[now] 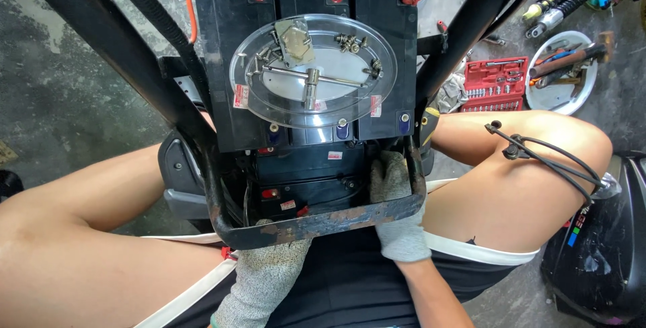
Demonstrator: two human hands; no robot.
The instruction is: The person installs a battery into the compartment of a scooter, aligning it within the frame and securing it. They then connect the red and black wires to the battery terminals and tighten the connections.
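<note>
Gloved left hand (266,277) and right hand (393,193), grips hidden so closure cannot be told, reach under rusty frame bar (323,222) toward black battery (306,180): likely heavy, rigid, best held low at both sides.

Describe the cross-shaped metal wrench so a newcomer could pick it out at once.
Start at the row of black batteries filling the frame's upper middle. On top of them lies a clear oval tray scattered with bolts and nuts. The cross-shaped wrench lies in the tray's centre: by far the longest piece there, silver, with arms crossing at a right angle, unlike the small loose bolts around it.
</note>
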